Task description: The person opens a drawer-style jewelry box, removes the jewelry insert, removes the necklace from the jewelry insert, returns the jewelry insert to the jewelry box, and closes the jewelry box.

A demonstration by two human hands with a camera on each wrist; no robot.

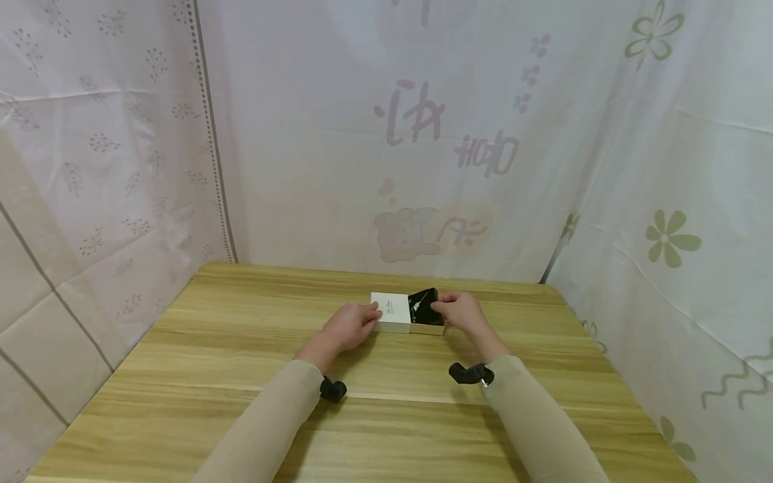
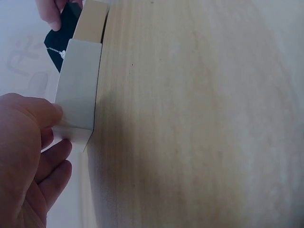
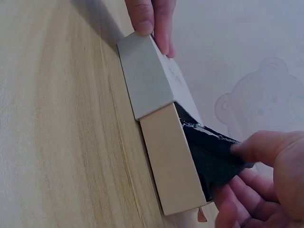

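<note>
A white slide-out jewellery box [image 1: 391,310] lies on the table, with its cream-coloured drawer [image 3: 172,161] pulled partway out on the right. My left hand [image 1: 350,327] grips the closed left end of the white sleeve, thumb on one face in the left wrist view. Between the thumb and fingers of my right hand [image 1: 464,312] is the edge of a black jewellery pad [image 3: 216,156]. The pad tilts up out of the drawer at that side, its other end still inside. A thin silver chain [image 3: 209,130] runs across the pad. The drawer's inside is mostly hidden beneath it.
The box stands toward the far side of a wood-grain table [image 1: 386,429]. Behind the table hangs a pale printed curtain [image 1: 314,168], and more patterned cloth [image 1: 664,302] drapes along the right. Black wrist cameras [image 1: 468,373] are strapped at both cuffs.
</note>
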